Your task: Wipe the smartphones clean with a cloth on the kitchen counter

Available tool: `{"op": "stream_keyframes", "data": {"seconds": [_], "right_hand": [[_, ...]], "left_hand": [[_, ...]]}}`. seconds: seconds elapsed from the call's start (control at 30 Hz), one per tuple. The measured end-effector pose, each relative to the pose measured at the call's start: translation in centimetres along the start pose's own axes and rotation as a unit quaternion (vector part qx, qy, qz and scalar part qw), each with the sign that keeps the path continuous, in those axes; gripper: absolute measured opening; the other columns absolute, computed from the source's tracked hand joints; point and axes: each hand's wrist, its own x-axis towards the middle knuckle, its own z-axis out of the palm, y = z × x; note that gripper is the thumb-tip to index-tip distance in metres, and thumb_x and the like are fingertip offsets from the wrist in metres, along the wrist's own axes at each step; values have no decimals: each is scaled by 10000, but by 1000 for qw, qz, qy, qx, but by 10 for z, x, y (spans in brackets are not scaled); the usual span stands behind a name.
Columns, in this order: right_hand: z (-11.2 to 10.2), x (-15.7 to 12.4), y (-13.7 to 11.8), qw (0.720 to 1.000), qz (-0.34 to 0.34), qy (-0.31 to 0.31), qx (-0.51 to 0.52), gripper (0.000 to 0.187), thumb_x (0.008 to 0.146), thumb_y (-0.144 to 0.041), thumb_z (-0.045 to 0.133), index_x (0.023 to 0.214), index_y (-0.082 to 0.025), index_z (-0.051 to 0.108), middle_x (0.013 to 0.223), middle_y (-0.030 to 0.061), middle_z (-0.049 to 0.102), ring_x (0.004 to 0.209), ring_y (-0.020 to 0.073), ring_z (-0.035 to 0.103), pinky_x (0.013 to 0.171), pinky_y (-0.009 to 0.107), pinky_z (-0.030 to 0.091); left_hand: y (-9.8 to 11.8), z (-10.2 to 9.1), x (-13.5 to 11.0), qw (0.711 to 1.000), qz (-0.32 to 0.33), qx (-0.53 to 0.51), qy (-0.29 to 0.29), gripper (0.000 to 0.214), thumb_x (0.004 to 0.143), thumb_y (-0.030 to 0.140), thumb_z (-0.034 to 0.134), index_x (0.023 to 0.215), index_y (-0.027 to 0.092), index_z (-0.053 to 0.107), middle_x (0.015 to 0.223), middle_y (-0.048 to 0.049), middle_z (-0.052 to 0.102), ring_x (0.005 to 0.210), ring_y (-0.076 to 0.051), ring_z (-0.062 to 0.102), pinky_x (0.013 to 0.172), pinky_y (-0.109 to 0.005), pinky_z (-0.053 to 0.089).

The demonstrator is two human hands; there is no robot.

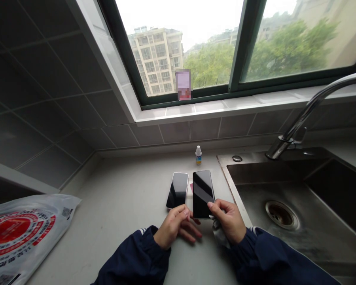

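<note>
Black phone (202, 193) lies at the worktop's (127, 206) sink-side edge, open room leftward; right hand (230, 221) fingers clench a cloth (220, 237) at its near corner, left hand (176, 226) fingers curled, grasp indeterminable.

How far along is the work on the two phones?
Done: left phone and right phone lie face up, side by side on the counter, small bottle capped behind. In hand: right hand holds a white cloth at the right phone's near end; left hand rests by its corner. Left: the left phone lies apart from the cloth; screen cleanliness cannot be told.
</note>
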Motion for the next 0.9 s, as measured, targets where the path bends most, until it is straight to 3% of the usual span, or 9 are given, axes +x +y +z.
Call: {"op": "stream_keyframes", "data": {"seconds": [0.1, 0.2, 0.27, 0.33, 0.4, 0.57, 0.73, 0.9], "right_hand": [[2, -5, -4, 1000, 2, -13, 13, 504, 787, -597, 633, 521, -199, 474, 500, -35, 405, 499, 110, 368, 518, 257, 342], [5, -14, -7, 999, 5, -42, 28, 501, 785, -587, 637, 521, -202, 456, 494, -33, 411, 496, 108, 356, 516, 255, 325], [10, -21, -9, 996, 7, -74, 38, 509, 780, -584, 641, 512, -202, 438, 483, -35, 408, 485, 104, 349, 504, 251, 312], [15, -28, -9, 992, 11, -112, 51, 517, 779, -581, 641, 505, -201, 422, 476, -37, 405, 477, 99, 347, 496, 246, 307], [19, -34, -9, 987, 15, -149, 61, 515, 782, -572, 641, 507, -198, 417, 482, -38, 401, 485, 98, 349, 502, 244, 309], [25, -36, -8, 977, 17, -200, 75, 494, 799, -545, 640, 531, -193, 420, 545, -29, 429, 554, 109, 387, 561, 249, 342], [24, -35, -12, 967, 10, -243, 75, 446, 823, -521, 639, 566, -176, 517, 618, 0, 517, 642, 135, 468, 650, 265, 390], [18, -33, -18, 959, 6, -272, 77, 345, 838, -476, 650, 710, -159, 697, 717, 47, 641, 721, 171, 559, 738, 297, 431]], "left_hand": [[1, -1, 0, 999, 2, -40, -11, 352, 879, 494, 527, 1072, 213, 439, 1094, -100, 645, 834, -286, 721, 603, -369, 573], [5, 0, -3, 995, 8, -83, -47, 547, 895, 519, 493, 1367, 330, 292, 1282, -114, 582, 946, -276, 696, 696, -410, 562], [8, 2, -4, 990, 21, -122, -67, 604, 921, 593, 367, 1437, 289, 289, 1302, -133, 584, 1077, -281, 640, 845, -457, 519], [11, 5, -4, 979, 40, -180, -86, 680, 925, 642, 241, 1414, 198, 398, 1358, -153, 551, 1218, -293, 549, 1041, -486, 387], [12, 7, -4, 965, 49, -236, -102, 757, 910, 675, 193, 1393, 150, 446, 1408, -166, 508, 1274, -319, 499, 1127, -507, 264], [11, 6, -3, 947, 21, -302, -107, 803, 896, 691, 165, 1409, 131, 427, 1413, -186, 497, 1217, -367, 543, 1095, -588, 271], [10, 5, -6, 952, -28, -287, -103, 907, 870, 729, 163, 1234, 5, 571, 1118, -235, 665, 1054, -323, 635, 1009, -486, 398], [11, 5, -4, 951, -41, -296, -81, 887, 834, 770, 212, 1111, 40, 633, 926, -181, 697, 809, -253, 674, 770, -375, 489]]}}
